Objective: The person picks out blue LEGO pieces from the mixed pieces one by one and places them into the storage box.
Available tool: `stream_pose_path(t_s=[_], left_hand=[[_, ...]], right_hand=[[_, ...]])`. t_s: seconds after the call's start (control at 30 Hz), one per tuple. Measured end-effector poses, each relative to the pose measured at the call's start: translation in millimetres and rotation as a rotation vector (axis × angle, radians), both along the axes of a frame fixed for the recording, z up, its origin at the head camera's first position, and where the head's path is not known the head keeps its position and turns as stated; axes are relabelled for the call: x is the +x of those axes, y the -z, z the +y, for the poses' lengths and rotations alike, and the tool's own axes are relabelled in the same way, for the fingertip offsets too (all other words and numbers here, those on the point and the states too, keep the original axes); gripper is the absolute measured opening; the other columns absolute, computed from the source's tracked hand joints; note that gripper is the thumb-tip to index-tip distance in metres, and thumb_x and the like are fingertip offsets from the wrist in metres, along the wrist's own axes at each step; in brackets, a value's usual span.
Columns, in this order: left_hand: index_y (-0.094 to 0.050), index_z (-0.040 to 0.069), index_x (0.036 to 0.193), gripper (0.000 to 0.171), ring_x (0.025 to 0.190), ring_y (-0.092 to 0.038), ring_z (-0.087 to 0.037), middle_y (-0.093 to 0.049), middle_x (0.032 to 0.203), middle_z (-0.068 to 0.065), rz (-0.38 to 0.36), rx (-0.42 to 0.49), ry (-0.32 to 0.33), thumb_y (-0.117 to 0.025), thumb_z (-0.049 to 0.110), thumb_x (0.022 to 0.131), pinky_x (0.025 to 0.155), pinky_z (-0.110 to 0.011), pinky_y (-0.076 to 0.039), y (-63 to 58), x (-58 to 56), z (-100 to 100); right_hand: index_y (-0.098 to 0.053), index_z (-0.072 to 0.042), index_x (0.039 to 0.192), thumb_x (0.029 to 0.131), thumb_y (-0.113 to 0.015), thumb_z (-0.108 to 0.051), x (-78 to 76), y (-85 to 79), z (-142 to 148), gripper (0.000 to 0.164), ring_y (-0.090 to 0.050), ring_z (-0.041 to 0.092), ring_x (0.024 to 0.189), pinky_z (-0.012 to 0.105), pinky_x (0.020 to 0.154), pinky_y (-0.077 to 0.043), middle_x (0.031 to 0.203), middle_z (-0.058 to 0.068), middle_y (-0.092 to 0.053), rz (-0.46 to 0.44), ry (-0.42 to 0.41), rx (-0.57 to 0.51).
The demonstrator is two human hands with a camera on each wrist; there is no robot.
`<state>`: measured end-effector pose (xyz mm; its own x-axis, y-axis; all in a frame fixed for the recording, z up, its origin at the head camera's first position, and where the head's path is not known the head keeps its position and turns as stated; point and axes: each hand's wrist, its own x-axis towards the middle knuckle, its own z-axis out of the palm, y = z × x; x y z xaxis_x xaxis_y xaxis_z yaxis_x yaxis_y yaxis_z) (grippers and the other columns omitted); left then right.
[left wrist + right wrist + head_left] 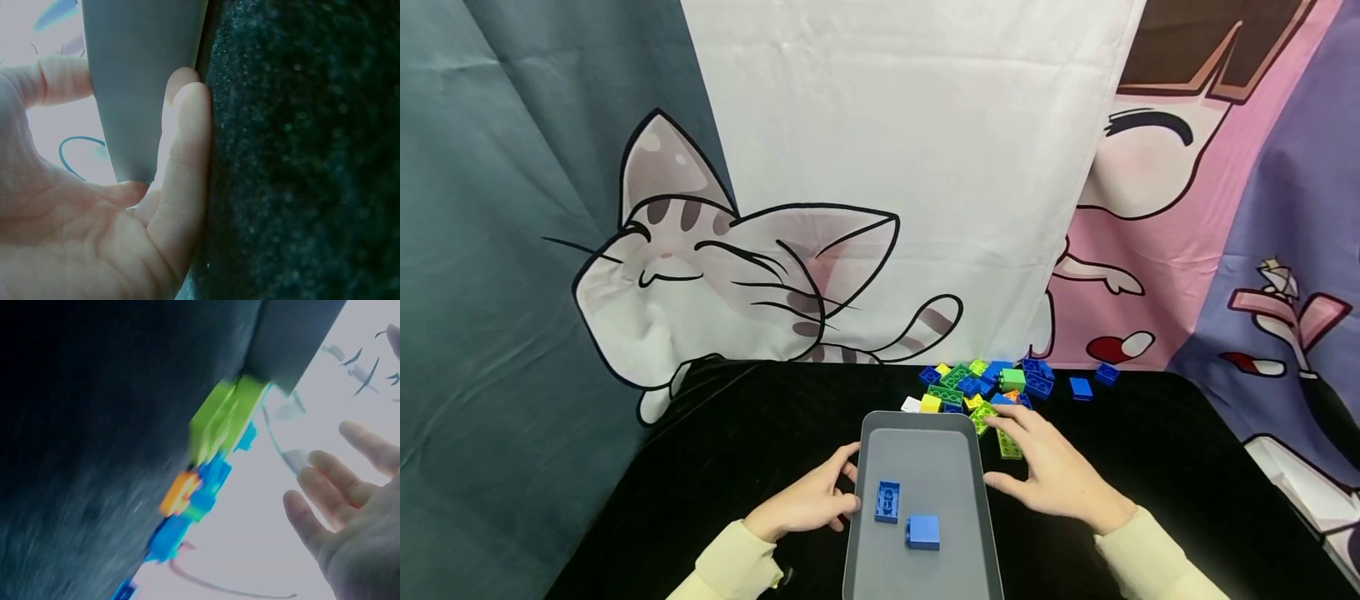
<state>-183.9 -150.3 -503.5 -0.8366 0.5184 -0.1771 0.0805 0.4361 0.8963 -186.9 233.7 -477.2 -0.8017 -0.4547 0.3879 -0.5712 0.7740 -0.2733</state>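
Observation:
A grey tray [955,483] lies on the black cloth, with two blue toy bricks inside: one [887,502] shows its hollow underside, the other [922,532] lies on its side. My left hand [811,500] holds the tray's left edge. Its thumb is at the rim and its other fingers lie low along the outer wall, as the left wrist view shows. My right hand [1056,471] is beside the tray's right side, fingers spread and nothing in them. Its fingertips are close to the lime-green bricks [1009,444], which stand out sharply in the right wrist view.
A heap of toy bricks [955,379] in blue, green, yellow and orange lies beyond the tray's far end. Two blue bricks [1081,388] sit apart at the right. Behind the cloth [737,450] hangs a printed curtain [925,167] with a cartoon cat.

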Motion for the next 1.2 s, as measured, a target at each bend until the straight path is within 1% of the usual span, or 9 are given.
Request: stream_pose_path(t_s=[0.1,0.23,0.43,0.53,0.67,0.87,1.1,1.2], left_hand=[[-0.020,0.017,0.160,0.085,0.072,-0.067,-0.021,-0.050,0.121,-0.012,-0.002,0.001,0.001,-0.063,0.018,0.086,0.059,-0.036,-0.057,0.2,0.0,0],[-0.020,0.017,0.160,0.086,0.072,-0.067,-0.021,-0.050,0.121,-0.012,-0.002,0.003,0.004,-0.062,0.018,0.085,0.059,-0.036,-0.057,1.1,0.1,-1],[-0.020,0.016,0.160,0.086,0.072,-0.067,-0.021,-0.050,0.120,-0.012,0.002,0.010,0.007,-0.062,0.017,0.085,0.058,-0.037,-0.057,2.0,0.4,-1],[-0.020,0.016,0.160,0.086,0.072,-0.067,-0.021,-0.050,0.119,-0.012,0.003,0.009,0.007,-0.062,0.017,0.085,0.058,-0.036,-0.056,1.9,0.2,-1],[-0.020,0.016,0.160,0.086,0.072,-0.067,-0.020,-0.051,0.119,-0.011,0.008,0.005,0.009,-0.062,0.018,0.085,0.058,-0.036,-0.056,2.0,0.1,-1],[-0.021,0.015,0.159,0.086,0.072,-0.067,-0.020,-0.051,0.119,-0.011,0.010,0.004,0.002,-0.063,0.018,0.084,0.058,-0.036,-0.056,1.2,0.9,0],[-0.022,0.014,0.159,0.085,0.071,-0.067,-0.021,-0.051,0.117,-0.011,0.016,0.001,0.001,-0.062,0.017,0.084,0.057,-0.036,-0.056,0.0,1.3,0],[-0.022,0.014,0.159,0.085,0.070,-0.067,-0.021,-0.051,0.117,-0.011,0.022,-0.002,0.005,-0.062,0.017,0.084,0.057,-0.036,-0.056,-0.7,1.7,1]], right_hand=[[-0.058,-0.014,0.139,0.078,-0.075,-0.052,-10.7,1.6,17,0.074,-0.049,0.026,0.129,0.051,0.101,-0.045,0.146,0.005,-0.049,0.020,0.031,-0.001],[-0.059,-0.013,0.138,0.078,-0.076,-0.050,-24.7,3.2,40,0.072,-0.050,0.027,0.126,0.052,0.101,-0.045,0.142,0.008,-0.051,0.028,0.077,-0.003],[-0.059,-0.007,0.136,0.082,-0.067,-0.058,-42.4,8.1,72,0.074,-0.051,0.035,0.123,0.058,0.099,-0.042,0.138,0.015,-0.052,-0.011,0.148,0.021],[-0.059,-0.004,0.135,0.083,-0.065,-0.059,-50.1,9.1,84,0.076,-0.050,0.038,0.122,0.060,0.100,-0.041,0.137,0.017,-0.052,-0.016,0.177,0.039],[-0.060,-0.002,0.133,0.084,-0.065,-0.060,-59.0,8.9,98,0.076,-0.050,0.040,0.119,0.061,0.099,-0.040,0.133,0.019,-0.053,-0.009,0.205,0.063],[-0.059,-0.001,0.133,0.083,-0.066,-0.059,-72.7,13.4,114,0.077,-0.050,0.041,0.117,0.061,0.098,-0.040,0.132,0.020,-0.053,-0.025,0.246,0.107],[-0.055,0.004,0.135,0.082,-0.070,-0.049,-81.9,16.5,127,0.076,-0.047,0.048,0.118,0.066,0.099,-0.036,0.133,0.027,-0.049,-0.085,0.300,0.157],[-0.054,0.005,0.136,0.083,-0.070,-0.045,-85.3,18.5,132,0.075,-0.047,0.050,0.117,0.066,0.097,-0.037,0.134,0.030,-0.047,-0.117,0.328,0.176]])
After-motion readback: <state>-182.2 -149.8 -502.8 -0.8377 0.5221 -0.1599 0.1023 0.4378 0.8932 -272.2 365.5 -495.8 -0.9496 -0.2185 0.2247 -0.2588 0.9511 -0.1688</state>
